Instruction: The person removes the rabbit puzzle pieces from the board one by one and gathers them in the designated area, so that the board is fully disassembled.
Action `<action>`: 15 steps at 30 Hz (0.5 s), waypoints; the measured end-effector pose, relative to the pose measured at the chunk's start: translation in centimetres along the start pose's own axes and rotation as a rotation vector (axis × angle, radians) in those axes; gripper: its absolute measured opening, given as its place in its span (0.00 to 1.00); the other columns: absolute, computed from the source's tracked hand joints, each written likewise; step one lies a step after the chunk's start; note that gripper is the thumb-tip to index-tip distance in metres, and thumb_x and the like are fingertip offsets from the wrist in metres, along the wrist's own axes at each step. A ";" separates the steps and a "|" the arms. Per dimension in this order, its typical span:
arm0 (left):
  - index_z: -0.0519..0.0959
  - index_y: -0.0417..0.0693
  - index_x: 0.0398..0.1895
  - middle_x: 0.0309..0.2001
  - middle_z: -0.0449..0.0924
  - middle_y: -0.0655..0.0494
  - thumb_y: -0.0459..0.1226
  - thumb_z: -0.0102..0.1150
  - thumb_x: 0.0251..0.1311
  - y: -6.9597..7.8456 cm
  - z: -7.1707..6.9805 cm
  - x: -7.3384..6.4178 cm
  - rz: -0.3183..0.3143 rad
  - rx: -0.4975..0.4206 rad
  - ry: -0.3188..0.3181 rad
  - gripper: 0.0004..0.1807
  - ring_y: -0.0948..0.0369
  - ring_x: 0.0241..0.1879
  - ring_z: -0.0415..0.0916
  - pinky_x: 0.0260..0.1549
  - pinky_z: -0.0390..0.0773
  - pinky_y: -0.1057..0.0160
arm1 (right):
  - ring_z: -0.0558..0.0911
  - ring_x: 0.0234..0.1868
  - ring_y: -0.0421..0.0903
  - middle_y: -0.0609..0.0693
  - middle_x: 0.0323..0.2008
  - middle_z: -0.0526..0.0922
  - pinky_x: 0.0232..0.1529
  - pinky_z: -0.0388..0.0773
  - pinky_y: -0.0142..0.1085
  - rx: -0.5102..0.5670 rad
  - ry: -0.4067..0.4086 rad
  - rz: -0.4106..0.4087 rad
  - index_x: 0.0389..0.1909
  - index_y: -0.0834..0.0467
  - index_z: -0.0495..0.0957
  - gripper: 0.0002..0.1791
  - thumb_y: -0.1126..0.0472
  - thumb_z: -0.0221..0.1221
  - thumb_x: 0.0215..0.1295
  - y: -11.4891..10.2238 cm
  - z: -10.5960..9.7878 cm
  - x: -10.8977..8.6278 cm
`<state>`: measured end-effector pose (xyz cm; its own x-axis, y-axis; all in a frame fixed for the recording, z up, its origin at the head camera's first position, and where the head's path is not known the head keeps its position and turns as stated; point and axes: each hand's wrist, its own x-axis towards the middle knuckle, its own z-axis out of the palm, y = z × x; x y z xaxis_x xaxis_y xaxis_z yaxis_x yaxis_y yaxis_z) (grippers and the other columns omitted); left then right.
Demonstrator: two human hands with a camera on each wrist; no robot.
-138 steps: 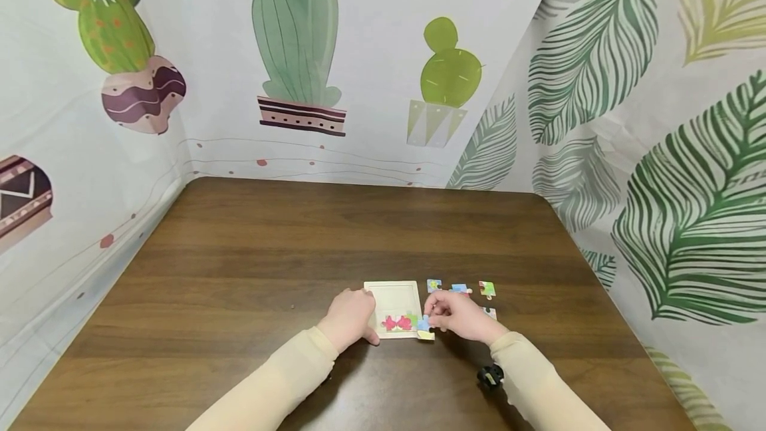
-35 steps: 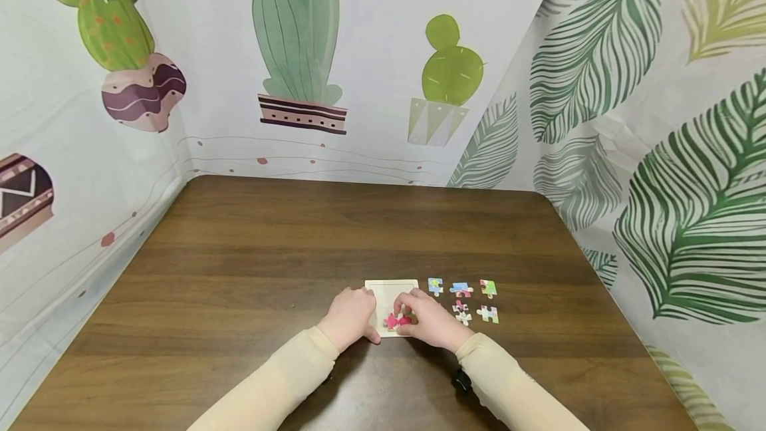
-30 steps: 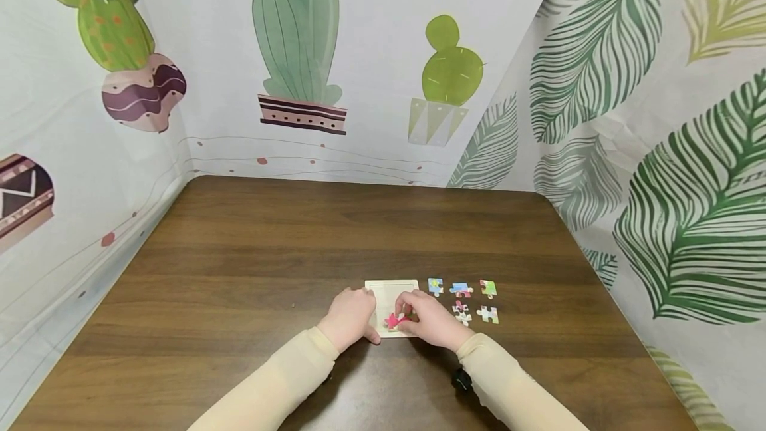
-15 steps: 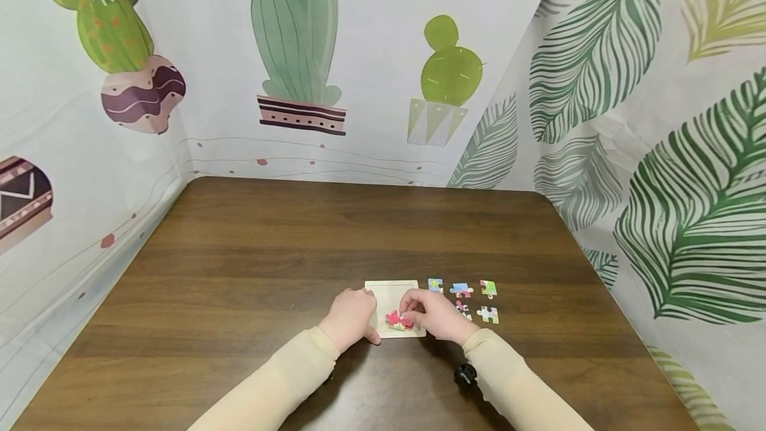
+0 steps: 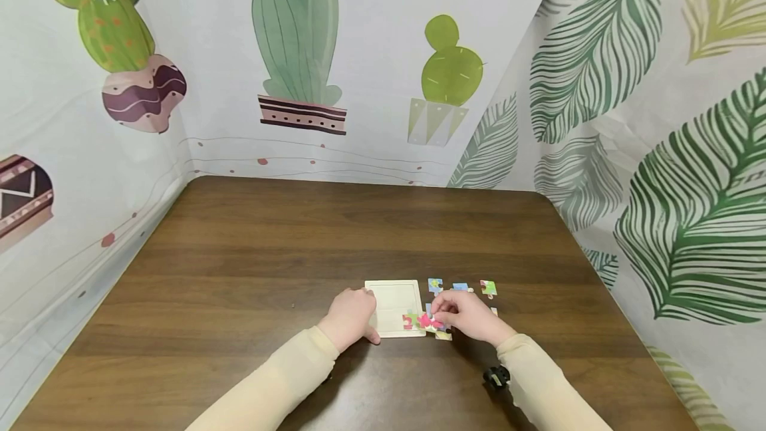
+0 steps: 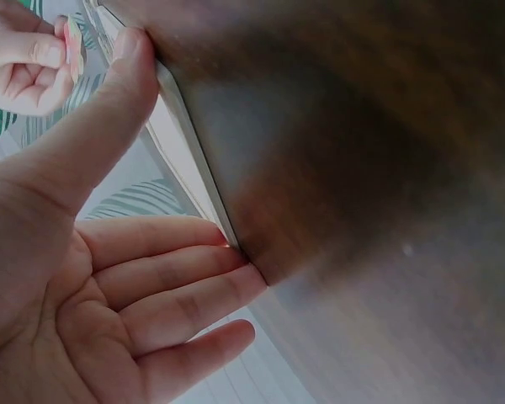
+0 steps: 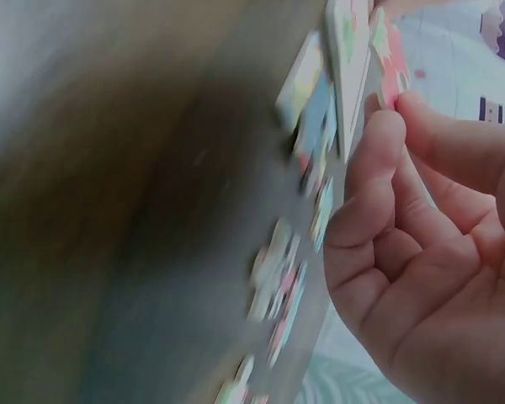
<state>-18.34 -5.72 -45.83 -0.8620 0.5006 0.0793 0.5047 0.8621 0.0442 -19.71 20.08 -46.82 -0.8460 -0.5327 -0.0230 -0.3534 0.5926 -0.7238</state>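
A small pale wooden puzzle tray [image 5: 391, 282] lies on the table. My left hand [image 5: 352, 314] steadies its left side; in the left wrist view, thumb and fairly straight fingertips press along the tray's edge [image 6: 189, 151]. Between thumb and forefinger, my right hand [image 5: 469, 314] pinches a pink puzzle piece [image 5: 427, 322] just over the tray's right edge. The right wrist view shows this pink piece [image 7: 392, 50] tilted on edge, clear of the tray. A red-and-green piece [image 5: 409, 320] sits in the tray's near right part.
A blue-and-yellow piece [image 5: 443, 335] lies at the tray's near right, partly under my right hand. Farther back are a blue piece [image 5: 435, 285], another blue one [image 5: 460, 287] and a green-and-red one [image 5: 488, 288]. The brown table [image 5: 269, 238] meets patterned cloth walls.
My right hand moved left over the tray after holding a blue piece at its right corner. It has since picked up the pink piece and carried it right. My left hand stayed put.
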 end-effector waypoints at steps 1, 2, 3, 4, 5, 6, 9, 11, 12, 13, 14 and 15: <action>0.78 0.45 0.22 0.24 0.77 0.55 0.54 0.78 0.21 0.0 0.0 0.0 0.000 0.000 -0.001 0.28 0.56 0.22 0.77 0.30 0.75 0.61 | 0.73 0.22 0.37 0.46 0.23 0.77 0.24 0.72 0.30 0.003 0.000 0.010 0.31 0.60 0.78 0.02 0.67 0.61 0.60 0.2 -0.2 -0.2; 0.78 0.45 0.22 0.24 0.77 0.55 0.54 0.78 0.21 0.0 0.0 0.0 -0.001 -0.001 -0.003 0.28 0.56 0.22 0.77 0.30 0.75 0.62 | 0.74 0.22 0.38 0.47 0.23 0.77 0.23 0.72 0.30 0.010 -0.003 0.014 0.31 0.60 0.77 0.02 0.68 0.61 0.60 0.4 -0.4 -0.5; 0.78 0.45 0.22 0.24 0.77 0.55 0.54 0.78 0.21 0.0 0.0 0.0 -0.002 -0.001 -0.006 0.28 0.56 0.22 0.77 0.30 0.75 0.62 | 0.74 0.21 0.39 0.47 0.23 0.77 0.22 0.73 0.31 0.020 -0.005 0.010 0.31 0.60 0.77 0.02 0.68 0.60 0.61 0.6 -0.6 -0.7; 0.78 0.45 0.22 0.24 0.77 0.55 0.54 0.78 0.21 0.0 0.0 0.0 -0.004 -0.001 -0.008 0.28 0.57 0.22 0.77 0.30 0.75 0.62 | 0.75 0.21 0.40 0.48 0.22 0.77 0.22 0.74 0.31 0.026 -0.008 0.010 0.31 0.60 0.77 0.02 0.69 0.60 0.61 0.7 -0.8 -0.9; 0.78 0.45 0.22 0.24 0.77 0.55 0.54 0.78 0.22 0.1 0.0 0.0 -0.005 -0.001 -0.010 0.28 0.57 0.22 0.77 0.30 0.75 0.62 | 0.75 0.21 0.41 0.48 0.22 0.77 0.22 0.74 0.32 0.028 -0.009 0.010 0.31 0.60 0.77 0.03 0.69 0.60 0.61 0.9 -1.0 -1.1; 0.77 0.45 0.22 0.24 0.77 0.55 0.54 0.78 0.22 0.1 -0.1 0.0 -0.006 -0.001 -0.012 0.28 0.57 0.22 0.77 0.30 0.76 0.62 | 0.75 0.21 0.41 0.48 0.22 0.77 0.22 0.74 0.32 0.025 -0.010 0.012 0.31 0.59 0.77 0.04 0.70 0.60 0.60 1.0 -1.2 -1.3; 0.77 0.45 0.22 0.24 0.77 0.54 0.54 0.78 0.22 0.1 -0.1 0.0 -0.010 -0.003 -0.015 0.28 0.57 0.22 0.77 0.30 0.75 0.62 | 0.75 0.21 0.42 0.48 0.22 0.76 0.22 0.74 0.32 0.018 -0.013 0.018 0.31 0.59 0.76 0.05 0.71 0.59 0.60 1.5 -1.7 -1.9; 0.78 0.45 0.23 0.24 0.77 0.54 0.53 0.78 0.22 0.1 -0.2 0.0 -0.011 -0.003 -0.015 0.28 0.57 0.22 0.77 0.30 0.75 0.62 | 0.75 0.21 0.41 0.47 0.22 0.76 0.22 0.73 0.31 0.010 -0.013 0.032 0.30 0.59 0.76 0.05 0.71 0.59 0.60 1.8 -2.1 -2.2; 0.78 0.45 0.23 0.24 0.77 0.54 0.54 0.78 0.22 0.1 -0.2 0.0 -0.010 0.000 -0.015 0.28 0.57 0.22 0.77 0.30 0.75 0.62 | 0.75 0.21 0.41 0.47 0.22 0.76 0.22 0.73 0.31 0.009 -0.013 0.036 0.30 0.58 0.76 0.05 0.71 0.59 0.60 1.9 -2.2 -2.4; 0.78 0.45 0.23 0.25 0.77 0.54 0.54 0.78 0.22 0.1 -0.2 0.0 -0.010 0.003 -0.016 0.28 0.57 0.23 0.77 0.30 0.75 0.62 | 0.75 0.21 0.41 0.47 0.22 0.76 0.22 0.73 0.31 0.009 -0.013 0.041 0.30 0.59 0.76 0.05 0.71 0.59 0.60 2.1 -2.4 -2.6; 0.78 0.45 0.24 0.25 0.78 0.54 0.54 0.78 0.22 0.1 -0.2 0.0 -0.009 0.008 -0.016 0.28 0.56 0.23 0.77 0.31 0.75 0.62 | 0.74 0.21 0.40 0.47 0.22 0.75 0.22 0.73 0.31 0.008 -0.014 0.047 0.30 0.58 0.76 0.05 0.71 0.59 0.60 2.2 -2.5 -2.7; 0.78 0.44 0.24 0.25 0.78 0.54 0.54 0.78 0.22 0.1 -0.2 0.0 -0.009 0.010 -0.017 0.28 0.56 0.23 0.77 0.31 0.76 0.62 | 0.74 0.21 0.40 0.47 0.22 0.75 0.22 0.73 0.31 0.006 -0.015 0.050 0.30 0.58 0.76 0.04 0.70 0.59 0.60 2.3 -2.6 -2.9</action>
<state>-18.26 -5.66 -45.62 -0.8673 0.4940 0.0618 0.4965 0.8674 0.0345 -19.11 24.57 -46.61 -0.8563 -0.5118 -0.0694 -0.3087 0.6149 -0.7257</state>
